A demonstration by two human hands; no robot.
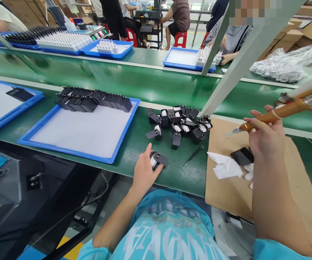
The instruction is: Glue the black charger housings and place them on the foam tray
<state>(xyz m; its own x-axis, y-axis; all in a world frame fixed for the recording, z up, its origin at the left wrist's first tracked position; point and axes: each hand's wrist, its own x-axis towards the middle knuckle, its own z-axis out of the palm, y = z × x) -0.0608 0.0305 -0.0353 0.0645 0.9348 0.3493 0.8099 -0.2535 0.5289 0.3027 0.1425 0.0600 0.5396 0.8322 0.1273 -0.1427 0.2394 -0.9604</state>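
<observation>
My left hand grips a small black adapter housing between thumb and fingers at the bench's front edge. Its flat cover tilts out to the right, and something white shows inside. Raised over the cardboard, my right hand is wrapped round an orange glue dispenser, whose thin blue nozzle points left. Beyond my left hand lies a cluster of black adapter housings, several with white insides exposed. A pair of tweezers rests between that cluster and the cardboard.
A blue-rimmed tray at left carries rows of closed black adapters. The cardboard sheet bears white tissue and a black piece. A slanted metal post stands before the green conveyor. Co-workers sit beyond.
</observation>
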